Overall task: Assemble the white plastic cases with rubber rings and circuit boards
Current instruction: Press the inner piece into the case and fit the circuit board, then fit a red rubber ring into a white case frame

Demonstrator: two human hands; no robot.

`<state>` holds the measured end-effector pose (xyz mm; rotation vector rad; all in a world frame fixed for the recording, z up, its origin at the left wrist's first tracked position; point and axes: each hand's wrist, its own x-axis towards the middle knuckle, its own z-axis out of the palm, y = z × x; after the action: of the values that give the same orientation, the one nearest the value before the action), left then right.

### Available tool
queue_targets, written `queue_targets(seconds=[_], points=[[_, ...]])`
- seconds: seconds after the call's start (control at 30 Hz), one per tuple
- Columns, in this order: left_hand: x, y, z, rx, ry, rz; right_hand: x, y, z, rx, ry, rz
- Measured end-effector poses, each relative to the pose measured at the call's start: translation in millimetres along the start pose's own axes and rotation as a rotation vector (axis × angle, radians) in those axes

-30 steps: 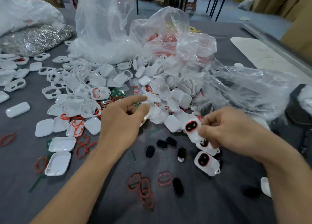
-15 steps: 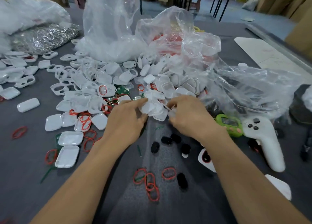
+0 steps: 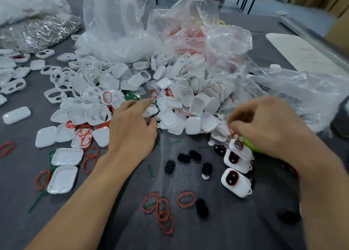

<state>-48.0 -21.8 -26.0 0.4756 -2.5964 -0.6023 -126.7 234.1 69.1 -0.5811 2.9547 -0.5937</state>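
Rubber ring (image 3: 230, 131) was pinched in your right grip (image 3: 264, 127); left grip (image 3: 132, 126) lay on the case pile (image 3: 181, 106), hold unclear; ring likely needed seating flat, untwisted.

bare left grip (image 3: 130, 129) and bare right grip (image 3: 268, 125) on bare forearms (image 3: 90, 197).

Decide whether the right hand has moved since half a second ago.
Yes. The right hand has shifted rightward, from by the black pads to by the ringed white cases.
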Motion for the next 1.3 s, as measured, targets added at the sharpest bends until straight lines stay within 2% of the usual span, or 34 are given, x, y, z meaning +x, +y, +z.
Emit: queue_targets(seconds=[0.07,0.13,0.33,0.47,0.6,0.7,0.8,0.87,0.93,1.0,1.13,1.3], points=[[0.1,1.4,0.2,-0.006,-0.005,-0.020,-23.0,8.2,-2.6,-0.110,-0.131,0.047],[-1.1,3.7,0.3,-0.028,0.008,-0.048,-40.5,12.8,5.6,-0.131,-0.180,0.065],[-10.9,9.5,-3.0,-0.081,0.088,-0.024,-40.8,19.3,23.5,0.091,0.042,0.079],[-12.1,6.4,-4.8,-0.089,0.077,-0.034,-27.6,9.9,25.4,-0.012,0.210,0.076],[-11.9,5.9,-5.3,-0.108,0.089,-0.051,-10.8,-2.2,25.6,0.093,0.309,0.025],[-10.8,7.9,-5.3,-0.149,0.023,-0.028,11.5,-19.1,37.1,0.198,0.211,-0.030],[-14.1,14.8,-5.7,-0.328,-0.156,0.060,39.9,-43.6,58.7,0.203,-0.022,-0.078],[-15.2,13.5,-0.5,-0.251,-0.236,0.142,57.0,-57.4,72.5,0.132,-0.104,-0.129],[-13.8,8.9,5.9,-0.038,-0.271,0.240,70.3,-63.6,81.2,0.044,-0.109,-0.168],[-10.9,5.0,7.2,0.041,-0.242,0.259,80.2,-62.8,81.3,-0.019,-0.088,-0.150],[0.6,2.1,1.1,-0.070,-0.100,0.145,86.7,-59.6,70.6,-0.199,-0.058,-0.086],[-1.8,5.0,-5.3,-0.189,-0.104,0.094,71.9,-63.3,57.2,-0.241,-0.024,-0.084]])
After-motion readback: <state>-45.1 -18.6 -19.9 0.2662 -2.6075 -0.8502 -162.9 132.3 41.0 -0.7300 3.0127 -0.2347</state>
